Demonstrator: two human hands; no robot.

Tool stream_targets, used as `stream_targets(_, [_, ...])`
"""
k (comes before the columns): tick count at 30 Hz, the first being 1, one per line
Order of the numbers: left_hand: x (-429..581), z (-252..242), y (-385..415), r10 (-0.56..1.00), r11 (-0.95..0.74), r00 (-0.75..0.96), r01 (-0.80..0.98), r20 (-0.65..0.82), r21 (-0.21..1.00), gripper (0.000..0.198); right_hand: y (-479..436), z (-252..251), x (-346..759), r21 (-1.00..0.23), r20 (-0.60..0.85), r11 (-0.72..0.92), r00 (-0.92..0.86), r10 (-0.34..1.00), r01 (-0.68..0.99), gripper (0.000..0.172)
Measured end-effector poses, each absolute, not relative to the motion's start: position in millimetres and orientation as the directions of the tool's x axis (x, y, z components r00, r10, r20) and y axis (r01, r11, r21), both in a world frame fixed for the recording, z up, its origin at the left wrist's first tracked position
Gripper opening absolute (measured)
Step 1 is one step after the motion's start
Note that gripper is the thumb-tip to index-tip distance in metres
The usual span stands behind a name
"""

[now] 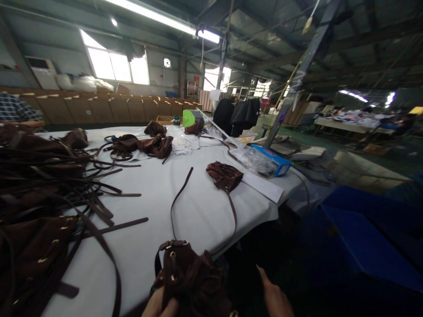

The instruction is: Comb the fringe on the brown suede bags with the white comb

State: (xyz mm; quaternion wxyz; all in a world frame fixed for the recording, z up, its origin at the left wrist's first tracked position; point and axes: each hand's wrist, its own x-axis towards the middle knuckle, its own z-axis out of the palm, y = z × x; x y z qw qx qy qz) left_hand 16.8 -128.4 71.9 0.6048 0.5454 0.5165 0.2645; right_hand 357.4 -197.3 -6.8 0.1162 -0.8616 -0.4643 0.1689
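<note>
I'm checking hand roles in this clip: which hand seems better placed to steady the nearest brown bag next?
Probably the left hand: its fingers already hold the nearest brown bag from below in view. The right hand is off to the side, not touching it.

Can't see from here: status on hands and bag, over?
Left hand holding brown bag. Right hand apart from it, grip unclear. Bag at table's near edge. Heaped bags crowd table's left side.
</note>
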Motion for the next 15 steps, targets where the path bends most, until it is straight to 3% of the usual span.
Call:
stream_targets(2, [19.0, 89.9, -124.2, 0.843, 0.294, 0.403, 0.207, -0.355, 0.933, 0.032, -206.9, 3.2, 369.2, -0.468, -0.235, -0.65, 0.624, 0.745, 0.599, 0.052])
stream_targets(4, [31.6, 102.1, -121.5, 0.783, 0.38, 0.483, 0.125, -0.391, 0.917, 0.034, -209.5, 17.1, 345.4, -0.593, -0.271, -0.63, 0.612, 0.743, 0.501, 0.057])
stream_targets(6, [48.1, 105.2, -121.7, 0.738, 0.446, 0.521, 0.101, -0.429, 0.889, 0.036, -207.0, 27.3, 294.9, -0.698, -0.081, -0.373, 0.451, 0.889, 0.611, 0.055])
stream_targets(8, [59.4, 100.5, -124.1, 0.732, 0.415, 0.531, 0.15, -0.427, 0.897, 0.037, -201.8, 28.6, 241.2, -0.553, 0.227, -0.035, 0.191, 0.955, 0.832, 0.053])
stream_targets(10, [61.1, 91.7, -126.8, 0.778, 0.331, 0.493, 0.203, -0.389, 0.921, 0.04, -195.4, 22.3, 206.8, -0.421, 0.308, 0.086, 0.053, 0.95, 0.903, 0.053])
stream_targets(13, [51.7, 78.5, -129.5, 0.85, 0.227, 0.429, 0.227, -0.306, 0.947, 0.04, -185.3, 8.9, 204.1, -0.158, 0.282, 0.161, -0.111, 0.953, 0.974, 0.069])
stream_targets(15, [47.2, 71.3, -131.9, 0.877, 0.192, 0.401, 0.212, -0.265, 0.958, 0.038, -178.4, 2.4, 219.9, -0.016, 0.198, 0.099, -0.094, 0.976, 0.995, 0.08])
